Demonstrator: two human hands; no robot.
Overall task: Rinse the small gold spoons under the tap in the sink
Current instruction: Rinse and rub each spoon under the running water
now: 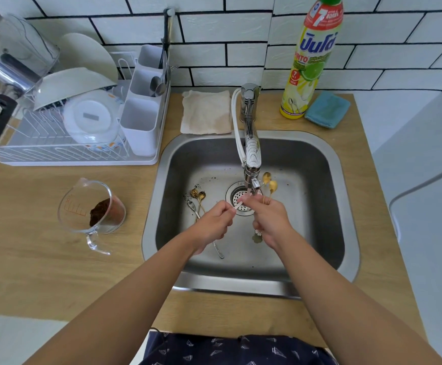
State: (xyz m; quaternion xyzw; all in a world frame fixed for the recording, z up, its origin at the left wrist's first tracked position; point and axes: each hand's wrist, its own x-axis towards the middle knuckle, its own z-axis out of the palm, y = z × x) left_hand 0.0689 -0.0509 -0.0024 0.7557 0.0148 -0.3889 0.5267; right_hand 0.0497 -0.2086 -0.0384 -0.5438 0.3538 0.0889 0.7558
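A: Start at the left. What stands on the wooden counter (43,259)?

B: A white wire dish rack (56,143) with pale bowls and a cutlery caddy, then a clear glass measuring jug (93,209) with dark brown grounds heaped inside.

A: And the spoons?

B: Two small gold spoons (198,196) lie on the floor of the brushed steel sink (320,196), left of the round strainer (238,198), bowls speckled with dark grit. A silver spoon (194,208) lies just beside them. Thin handles, tiny oval bowls.

A: The hands?

B: The left hand (212,227) is pinched shut on a thin pale piece over the strainer; its other end meets the right hand's fingertips. What it is, I cannot tell. The right hand (272,219) is clamped on two more gold spoons (270,183), bowls pointing up just right of the chrome tap (251,154) spout. They look smooth and glossy.

A: Further right?

B: A beige cloth (206,111) behind the sink, a yellow dish-soap bottle (309,61), and a folded blue cloth (327,109) against white tile.
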